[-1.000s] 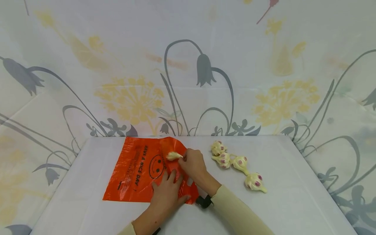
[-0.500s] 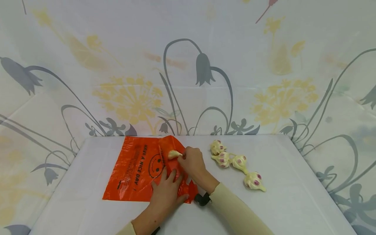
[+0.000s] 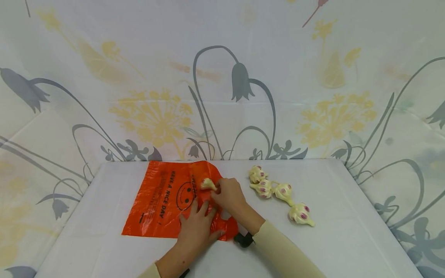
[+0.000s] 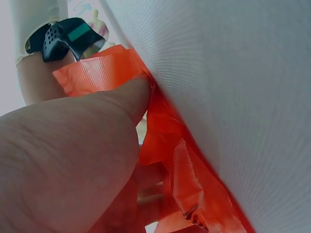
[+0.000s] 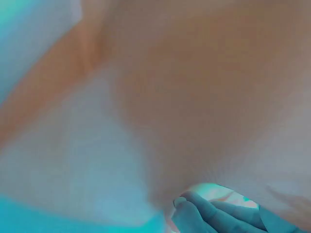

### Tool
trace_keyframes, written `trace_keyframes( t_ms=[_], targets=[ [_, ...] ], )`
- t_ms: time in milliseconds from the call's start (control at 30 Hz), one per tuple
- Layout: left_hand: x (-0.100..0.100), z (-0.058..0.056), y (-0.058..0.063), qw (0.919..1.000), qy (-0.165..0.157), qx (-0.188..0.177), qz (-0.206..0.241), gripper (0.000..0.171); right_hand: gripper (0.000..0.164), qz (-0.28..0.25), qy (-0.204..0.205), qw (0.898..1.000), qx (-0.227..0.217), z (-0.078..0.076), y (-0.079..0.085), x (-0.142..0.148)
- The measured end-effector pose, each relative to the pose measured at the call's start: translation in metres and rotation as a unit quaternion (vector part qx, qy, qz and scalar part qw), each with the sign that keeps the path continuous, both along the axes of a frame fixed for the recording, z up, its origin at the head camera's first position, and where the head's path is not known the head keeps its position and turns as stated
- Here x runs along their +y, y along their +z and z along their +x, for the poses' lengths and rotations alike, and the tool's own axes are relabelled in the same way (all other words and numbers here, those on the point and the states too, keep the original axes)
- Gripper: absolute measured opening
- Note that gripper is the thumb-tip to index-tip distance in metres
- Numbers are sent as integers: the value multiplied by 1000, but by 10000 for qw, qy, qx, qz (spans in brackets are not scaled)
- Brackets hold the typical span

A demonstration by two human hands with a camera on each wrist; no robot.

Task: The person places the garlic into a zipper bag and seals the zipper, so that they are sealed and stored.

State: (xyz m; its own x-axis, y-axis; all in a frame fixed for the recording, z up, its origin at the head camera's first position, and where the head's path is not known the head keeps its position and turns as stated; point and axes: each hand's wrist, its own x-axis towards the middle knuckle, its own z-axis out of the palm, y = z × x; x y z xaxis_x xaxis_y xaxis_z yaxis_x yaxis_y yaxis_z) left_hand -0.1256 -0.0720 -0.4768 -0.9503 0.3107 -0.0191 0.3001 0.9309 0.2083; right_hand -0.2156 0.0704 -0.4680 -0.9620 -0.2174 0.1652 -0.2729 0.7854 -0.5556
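A red-orange plastic bag (image 3: pixel 149 208) lies on the white table (image 3: pixel 333 197), left of the middle, printed with a smiling face (image 3: pixel 185 196) and the words "HAVE A NICE DAY !". The left hand (image 3: pixel 196 228) rests on the bag's near right part, its fingers spread and fairly straight, with the thumb held out to the right; in the left wrist view the thumb touches the bag's crumpled film close to the table. The right hand (image 3: pixel 230 195) is at the bag's right side, its fingers curled and pinching the stem end of a pale garlic bulb (image 3: pixel 207 183). That bulb points left and shows against the bag's far right part; whether any film covers it I cannot tell. The right wrist view is mostly blurred. A black device (image 3: pixel 244 239) sits at the right wrist, beside a cream sleeve (image 3: pixel 285 249). Right of the hands, four garlic bulbs (image 3: pixel 263 189) with purple marks lie in a loose row from far left to near right. Behind the table hangs a flower-printed cloth (image 3: pixel 288 127).
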Motion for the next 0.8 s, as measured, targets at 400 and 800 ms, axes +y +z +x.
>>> trace_keyframes(
  t_ms=[400, 800],
  targets=[
    [0, 2, 0, 10000, 15, 24, 35, 82, 14, -526, -74, 9960, 715, 19, 11, 35],
    [0, 1, -1, 9999, 53, -58, 154, 81, 29, -346, -274, 9788, 2001, 36, 14, 85]
  ],
)
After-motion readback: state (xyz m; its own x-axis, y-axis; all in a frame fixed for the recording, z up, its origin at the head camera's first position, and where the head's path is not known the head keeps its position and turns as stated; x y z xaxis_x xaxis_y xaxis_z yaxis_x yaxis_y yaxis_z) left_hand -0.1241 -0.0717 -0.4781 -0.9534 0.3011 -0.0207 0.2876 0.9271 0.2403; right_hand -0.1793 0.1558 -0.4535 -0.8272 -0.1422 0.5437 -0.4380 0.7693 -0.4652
